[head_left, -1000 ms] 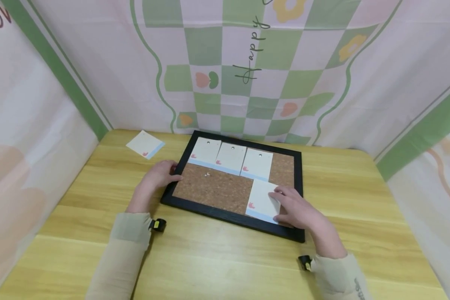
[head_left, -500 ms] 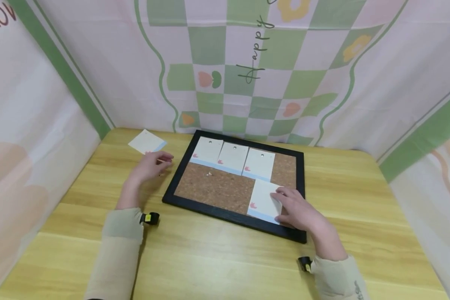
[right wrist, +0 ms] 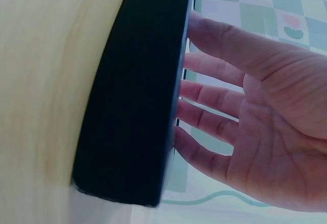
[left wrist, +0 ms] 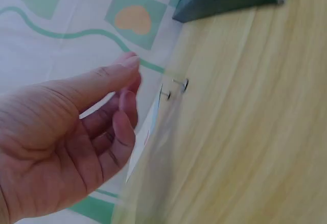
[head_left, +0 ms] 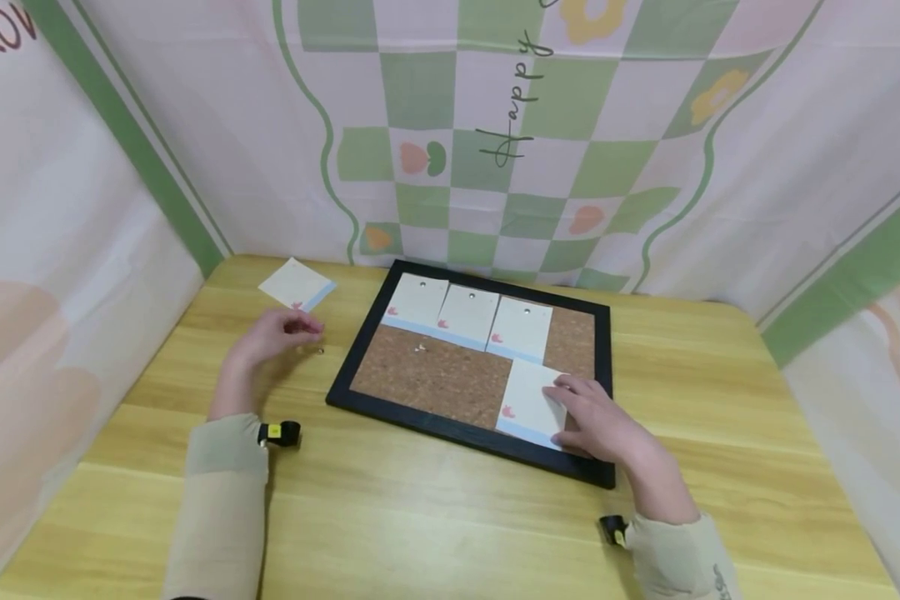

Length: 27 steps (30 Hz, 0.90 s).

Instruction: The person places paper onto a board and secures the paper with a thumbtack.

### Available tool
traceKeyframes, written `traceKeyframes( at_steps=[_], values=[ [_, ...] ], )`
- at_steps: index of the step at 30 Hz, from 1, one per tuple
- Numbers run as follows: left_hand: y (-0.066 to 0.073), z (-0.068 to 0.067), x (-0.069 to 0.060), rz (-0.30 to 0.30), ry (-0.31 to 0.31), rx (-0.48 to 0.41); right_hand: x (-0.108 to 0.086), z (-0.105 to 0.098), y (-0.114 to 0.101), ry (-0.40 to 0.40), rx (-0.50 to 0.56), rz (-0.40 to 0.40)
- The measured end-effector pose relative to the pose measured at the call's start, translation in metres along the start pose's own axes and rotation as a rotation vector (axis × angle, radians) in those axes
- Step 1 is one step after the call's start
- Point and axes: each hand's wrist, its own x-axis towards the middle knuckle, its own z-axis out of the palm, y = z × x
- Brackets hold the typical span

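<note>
My right hand (head_left: 598, 418) rests with spread fingers on a white card (head_left: 523, 396) with a blue lower edge, lying on the lower right of a black-framed cork board (head_left: 427, 383). Above it, three similar cards (head_left: 461, 317) sit in a row, each with a thumbtack near its top. My left hand (head_left: 272, 333) hovers over the table left of the board, fingers loosely bent toward the thumb. Nothing shows in its fingers. In the left wrist view, two thumbtacks (left wrist: 184, 85) stand on the wood just past the fingertips, points toward the hand.
Another white card (head_left: 297, 283) lies on the table behind my left hand. Small white or shiny bits (head_left: 420, 347) lie on the cork; they are too small to tell. Printed cloth (head_left: 480, 167) hangs behind the wooden table (head_left: 420, 517) and at both sides.
My left hand has let go of the board's left frame edge and moved left to the thumbtacks on the table. The right hand stays on its card.
</note>
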Motion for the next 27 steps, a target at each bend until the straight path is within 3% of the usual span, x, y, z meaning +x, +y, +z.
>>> traceKeyframes(
  at_steps=[7,17,27],
  values=[
    [-0.0044,0.0006,-0.0003,-0.005,-0.075,0.087,-0.0015,-0.0008,0.0009,0.004,0.016,-0.008],
    [-0.0066,0.0045,0.0011,-0.073,-0.086,0.132,-0.0011,-0.0010,0.0011,-0.004,0.022,0.002],
    [-0.0011,0.0064,0.0016,-0.082,-0.080,0.150,-0.0022,0.0004,0.0015,0.008,0.013,-0.019]
  ],
)
